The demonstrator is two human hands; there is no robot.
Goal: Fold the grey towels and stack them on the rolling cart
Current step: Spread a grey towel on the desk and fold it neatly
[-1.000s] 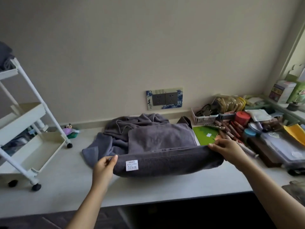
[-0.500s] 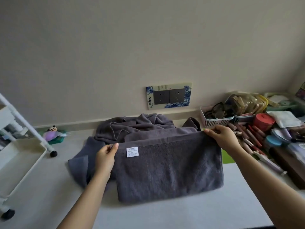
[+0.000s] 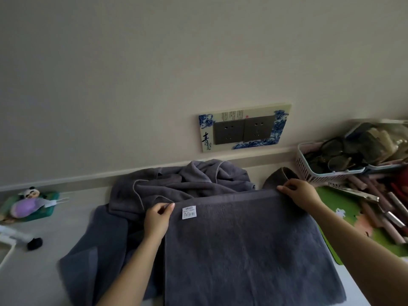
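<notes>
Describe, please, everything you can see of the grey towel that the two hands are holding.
The grey towel is dark grey terry cloth, held up as a broad flat panel that hangs from its top edge; a flat woven band runs along that edge. A small white label with print too small to read sits near its top left corner. The left hand pinches the top left corner and the right hand pinches the top right. Behind it lies a rumpled pile of grey towels. Its lower edge runs out of view.

The light is dim and soft, with a grey cast. The plain beige wall is darker toward the upper left of the frame. Shadows are weak. Lines bend at the edges from the wide lens. The lower left is slightly blurred.
</notes>
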